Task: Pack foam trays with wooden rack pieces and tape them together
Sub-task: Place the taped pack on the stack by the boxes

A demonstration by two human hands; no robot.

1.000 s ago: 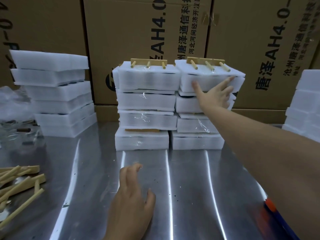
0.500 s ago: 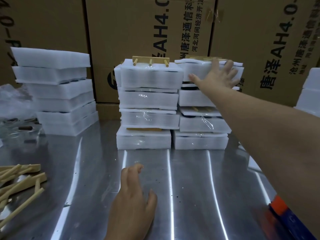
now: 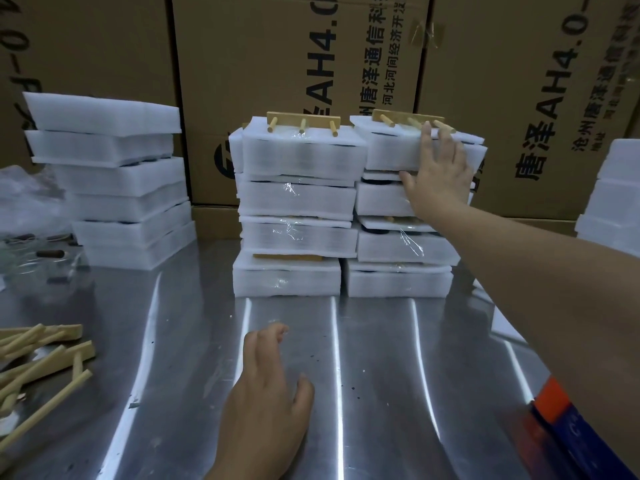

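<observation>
The top foam tray [image 3: 388,150] of the right-hand stack sits at the back of the bench [image 3: 381,375], with a wooden rack piece [image 3: 408,118] lying on it, three pegs pointing forward. The right hand [image 3: 438,171] lies flat against the tray's front, fingers spread, fingertips at its upper edge. Just beside it stands the left stack of taped trays [image 3: 298,202], topped by a second rack piece [image 3: 303,120]. The left hand [image 3: 266,393] rests palm-down on the steel, fingers relaxed, holding nothing. At the left edge lie loose wooden pieces [image 3: 41,355], and behind them stands a pile of foam trays [image 3: 114,181]. Printed cardboard boxes [image 3: 294,64] stand behind everything.
</observation>
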